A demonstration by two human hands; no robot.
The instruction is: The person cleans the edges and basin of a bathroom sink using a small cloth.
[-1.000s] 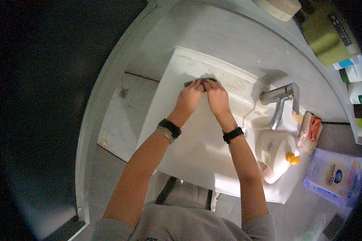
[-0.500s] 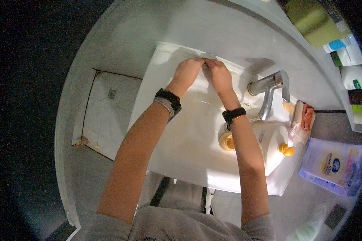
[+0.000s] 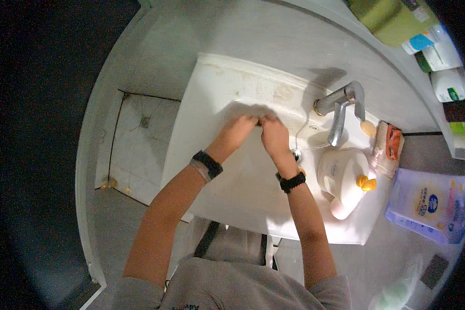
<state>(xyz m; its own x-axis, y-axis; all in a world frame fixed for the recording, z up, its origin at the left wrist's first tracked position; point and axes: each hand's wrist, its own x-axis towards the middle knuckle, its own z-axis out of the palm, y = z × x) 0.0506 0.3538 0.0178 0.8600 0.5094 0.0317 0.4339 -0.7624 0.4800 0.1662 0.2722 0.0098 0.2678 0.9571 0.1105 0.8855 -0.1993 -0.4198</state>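
Washroom: grey wall [image 3: 253, 31] across the top of the frame, dark area at the left, pale tiled floor [image 3: 134, 150] left of centre.
Basin: white washbasin [image 3: 227, 191], slanting through the middle, with brownish marks along its upper ledge.
Left hand: over the upper middle of the basin, left hand [image 3: 236, 133] angled inward, its fingers curled and drawn together.
Right hand: mirroring it, right hand [image 3: 275, 137] also has curled fingers, their tips nearly meeting the other's.
Held thing: a dark thing [image 3: 259, 122] shows as a sliver between the fingertips, at the upper middle; both hands appear to pinch it, probably so that force comes from two sides. Its shape is hidden.
Wristbands: dark bands on both wrists, pushed above the hands, perhaps simply worn there.
Tap: chrome tap [image 3: 341, 108], right of centre, its spout turned over the basin, presumably so water falls inside.
Bottle: large white bottle [image 3: 341, 168] with a yellow pump, on the basin's right side, likely kept within reach.
Packs: purple pack [image 3: 429, 206] at the right edge, apart from the basin.
Shelf: containers, including an olive-green one [image 3: 390, 20], crowd the upper right, apparently stored off the basin.
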